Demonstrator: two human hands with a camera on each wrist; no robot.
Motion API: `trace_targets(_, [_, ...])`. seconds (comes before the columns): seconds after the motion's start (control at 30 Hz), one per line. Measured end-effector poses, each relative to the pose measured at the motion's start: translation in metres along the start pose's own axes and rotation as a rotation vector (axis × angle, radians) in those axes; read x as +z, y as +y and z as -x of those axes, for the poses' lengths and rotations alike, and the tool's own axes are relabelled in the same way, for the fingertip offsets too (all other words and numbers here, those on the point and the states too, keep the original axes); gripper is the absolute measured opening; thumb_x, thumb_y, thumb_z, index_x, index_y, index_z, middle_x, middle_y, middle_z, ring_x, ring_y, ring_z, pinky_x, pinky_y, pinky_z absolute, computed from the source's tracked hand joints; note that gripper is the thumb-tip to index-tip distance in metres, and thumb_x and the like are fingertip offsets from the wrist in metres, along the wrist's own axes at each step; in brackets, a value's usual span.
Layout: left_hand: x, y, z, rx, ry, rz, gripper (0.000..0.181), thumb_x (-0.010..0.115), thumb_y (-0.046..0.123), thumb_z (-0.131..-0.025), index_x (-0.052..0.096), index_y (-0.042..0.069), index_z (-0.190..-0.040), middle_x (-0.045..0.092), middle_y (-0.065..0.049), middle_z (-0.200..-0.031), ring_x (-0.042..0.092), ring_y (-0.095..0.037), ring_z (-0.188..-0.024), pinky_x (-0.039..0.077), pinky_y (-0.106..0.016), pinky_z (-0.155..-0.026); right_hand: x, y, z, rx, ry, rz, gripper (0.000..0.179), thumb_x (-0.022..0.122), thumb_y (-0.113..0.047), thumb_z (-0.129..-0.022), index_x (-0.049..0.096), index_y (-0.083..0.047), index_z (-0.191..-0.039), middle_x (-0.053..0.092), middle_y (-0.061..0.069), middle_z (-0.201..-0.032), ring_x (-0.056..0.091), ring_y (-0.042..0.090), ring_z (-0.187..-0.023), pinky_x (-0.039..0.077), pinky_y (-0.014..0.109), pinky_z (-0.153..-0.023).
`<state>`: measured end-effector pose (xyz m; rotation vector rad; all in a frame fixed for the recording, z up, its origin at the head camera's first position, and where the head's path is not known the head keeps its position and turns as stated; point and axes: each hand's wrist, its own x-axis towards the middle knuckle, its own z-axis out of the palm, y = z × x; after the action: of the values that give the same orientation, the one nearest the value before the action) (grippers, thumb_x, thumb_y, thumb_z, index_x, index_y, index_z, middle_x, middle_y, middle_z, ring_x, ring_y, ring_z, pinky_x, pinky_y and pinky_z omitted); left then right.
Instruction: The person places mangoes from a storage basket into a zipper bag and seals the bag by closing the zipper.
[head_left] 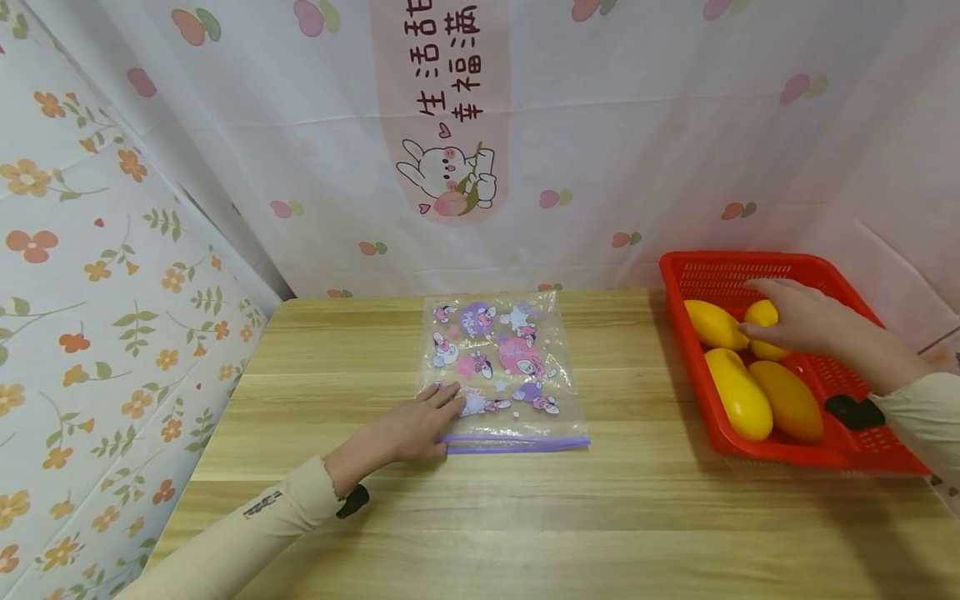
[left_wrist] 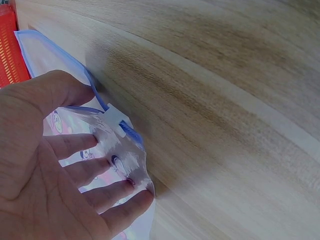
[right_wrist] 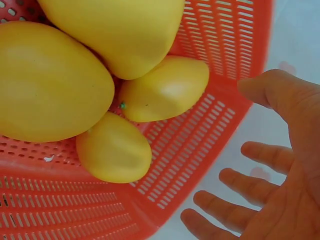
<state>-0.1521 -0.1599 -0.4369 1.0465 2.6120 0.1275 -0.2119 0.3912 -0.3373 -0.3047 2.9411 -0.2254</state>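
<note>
1. Plainly, the clear printed bag lies on the counter, left of the basket. Our left hand rests, fingers spread, on its near-left corner; too light a press could let the thin film slide or crumple.
2. We cannot tell whether its purple zip strip is open; if sealed, it would block the way in.
3. Our right hand hangs spread and unloaded over the yellow fruits. Their smooth, rounded skins might slip from a loose grip, or roll against their neighbours.
4. The red basket's raised rim stands between fruits and bag; a low lift could catch it.
5. Beyond, a patterned curtain borders the counter's far edge.
</note>
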Motion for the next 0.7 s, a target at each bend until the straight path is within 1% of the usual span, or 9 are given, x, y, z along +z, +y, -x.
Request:
trace_targets(0.17, [0.0,0.0,-0.001,-0.003,-0.001,-0.005,0.07,0.071,0.022,-0.094,0.04,-0.003,-0.152,0.028,-0.025,-0.16,0.027,-0.047,-0.145,0.028,-0.053,-0.116,0.007,0.006,-0.005,-0.009,-0.02,-0.012,0.081,0.078,-0.027,-0.089,0.036,0.016,-0.143,0.039,0.045,-0.137,0.037,0.061,-0.124,0.037,0.077,-0.094])
trace_targets(0.37, [-0.001,0.001,-0.001,-0.004,-0.001,0.001,0.07,0.071,0.022,-0.094,0.04,-0.003,-0.152,0.028,-0.025,-0.16,0.026,-0.047,-0.145,0.027,-0.053,-0.116,0.015,0.01,-0.008,-0.029,-0.035,-0.015,0.077,0.079,-0.027,-0.089,0.039,0.013,-0.141,0.044,0.044,-0.134,0.042,0.06,-0.12,0.04,0.076,-0.092])
trace_targets(0.47, [-0.002,0.001,-0.001,-0.006,-0.003,0.003,0.07,0.07,0.021,-0.094,0.039,-0.003,-0.152,0.028,-0.025,-0.161,0.026,-0.046,-0.146,0.026,-0.053,-0.117,0.016,0.009,-0.008,-0.038,-0.048,-0.021,0.077,0.079,-0.03,-0.089,0.04,0.012,-0.141,0.047,0.043,-0.131,0.045,0.059,-0.117,0.042,0.075,-0.09])
trace_targets(0.57, [-0.002,0.002,-0.001,-0.015,-0.007,0.004,0.07,0.069,0.022,-0.095,0.039,-0.002,-0.153,0.027,-0.024,-0.161,0.026,-0.047,-0.145,0.027,-0.054,-0.116,0.017,0.007,-0.008,-0.051,-0.058,-0.034,0.075,0.078,-0.031,-0.09,0.041,0.012,-0.14,0.05,0.042,-0.129,0.048,0.058,-0.114,0.043,0.074,-0.09])
trace_targets(0.7, [-0.001,0.002,-0.001,-0.021,-0.01,0.0,0.07,0.07,0.023,-0.095,0.039,-0.002,-0.153,0.027,-0.024,-0.161,0.027,-0.048,-0.144,0.029,-0.055,-0.115,0.021,0.003,-0.007,-0.063,-0.066,-0.051,0.073,0.078,-0.03,-0.09,0.043,0.013,-0.138,0.055,0.04,-0.124,0.055,0.052,-0.106,0.047,0.071,-0.088])
